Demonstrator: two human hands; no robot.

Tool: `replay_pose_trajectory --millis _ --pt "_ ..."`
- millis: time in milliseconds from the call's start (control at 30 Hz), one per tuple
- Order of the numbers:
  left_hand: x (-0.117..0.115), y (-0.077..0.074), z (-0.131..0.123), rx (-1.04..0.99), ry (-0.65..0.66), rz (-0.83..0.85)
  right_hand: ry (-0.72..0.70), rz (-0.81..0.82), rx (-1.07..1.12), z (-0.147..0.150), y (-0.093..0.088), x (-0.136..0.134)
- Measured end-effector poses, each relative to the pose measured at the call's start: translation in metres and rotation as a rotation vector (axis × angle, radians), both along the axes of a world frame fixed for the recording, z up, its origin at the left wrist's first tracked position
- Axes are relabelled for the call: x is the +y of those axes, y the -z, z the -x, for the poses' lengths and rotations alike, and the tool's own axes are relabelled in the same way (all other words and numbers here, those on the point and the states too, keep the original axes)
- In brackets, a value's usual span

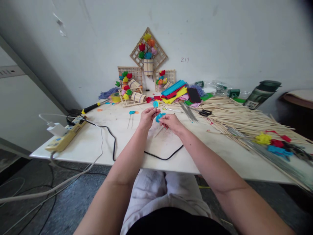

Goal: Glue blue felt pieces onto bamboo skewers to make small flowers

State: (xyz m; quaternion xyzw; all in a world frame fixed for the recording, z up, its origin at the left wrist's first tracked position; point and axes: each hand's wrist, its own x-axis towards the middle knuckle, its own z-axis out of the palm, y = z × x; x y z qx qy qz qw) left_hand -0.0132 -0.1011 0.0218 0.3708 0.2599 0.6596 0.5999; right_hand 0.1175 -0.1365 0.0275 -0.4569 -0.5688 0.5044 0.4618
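Observation:
My left hand (147, 117) is closed in a pinch just above the middle of the table. A round blue petal (156, 104) stands up from its fingertips, seemingly on a thin wire stem. Close beside it, my right hand (171, 122) is closed on a blue petal piece (159, 117), which sits between the two hands. Exactly how the blue pieces meet is too small to make out. Left of my hands, more blue petals (132, 112) on thin wire stems lie on the white table (97, 147).
Finished flower-basket lattices (134, 55) lean at the wall. Coloured sheets (173, 89), a phone (194, 95), scissors (204, 113) and many thin sticks (244, 114) lie right. A power strip (66, 133) is left; a black cable (163, 159) crosses the front. A dark bottle (261, 94) stands far right.

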Motion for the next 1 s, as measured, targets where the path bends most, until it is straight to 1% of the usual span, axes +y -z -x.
replay_pose_trajectory --millis 100,267,400,500,667,1000 --pt "0.001 0.001 0.000 0.002 -0.009 0.010 0.032 -0.022 -0.041 0.001 -0.001 -0.001" --pt "0.001 0.002 0.001 -0.022 -0.021 0.021 0.136 -0.059 -0.083 0.001 0.000 0.000" --pt "0.003 0.004 0.004 -0.017 -0.035 0.064 0.193 -0.127 -0.088 -0.002 0.003 0.004" --pt "0.004 0.004 0.005 0.004 -0.042 0.092 0.190 -0.186 -0.101 -0.002 0.004 0.005" --pt "0.005 0.006 0.006 0.017 -0.042 0.094 0.154 -0.240 -0.152 0.000 0.004 0.002" --pt "0.004 0.006 0.005 0.006 -0.037 0.108 0.124 -0.233 -0.228 0.001 0.012 0.007"
